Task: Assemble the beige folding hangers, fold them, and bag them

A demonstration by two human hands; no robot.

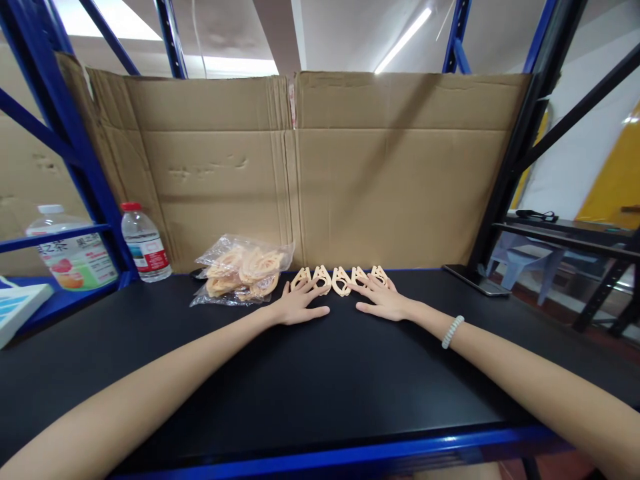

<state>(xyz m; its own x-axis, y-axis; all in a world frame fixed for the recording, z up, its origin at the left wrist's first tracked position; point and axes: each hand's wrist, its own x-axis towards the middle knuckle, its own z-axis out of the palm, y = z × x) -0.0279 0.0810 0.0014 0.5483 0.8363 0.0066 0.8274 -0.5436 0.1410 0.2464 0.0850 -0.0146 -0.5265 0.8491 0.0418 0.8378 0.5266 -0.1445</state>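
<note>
At the far left, behind the blue rack upright (75, 153), a large labelled bottle (70, 257) stands on a side shelf, and a smaller water bottle with a red cap (144, 243) stands on the black shelf top (310, 380) just beside the upright. Further right lies a clear plastic bag (243, 268) with more pale orange clips inside it, slumped near the cardboard wall (350, 180). The left hand (299, 305) lies flat, palm down, fingers spread, and grips nothing; its fingertips (311, 285) touch the left end of a row of pale orange plastic clips (341, 279) set side by side close to the cardboard. The right hand (383, 299), with a beaded bracelet (453, 331) at the wrist, is flat and spread too, nothing clasped in it, and its fingertips rest on the right end of the same row. As I judge it, the step in hand is laying out and squaring up the clips taken from the bag: both hands seem to be pressing the row into line rather than picking anything up. The next move would call for light, even pressure so that the small clips do not skid or overlap, and then a reach to the left for the bag. At the right, a dark phone (473, 279) lies flat on the shelf top, well apart from the clips.
</note>
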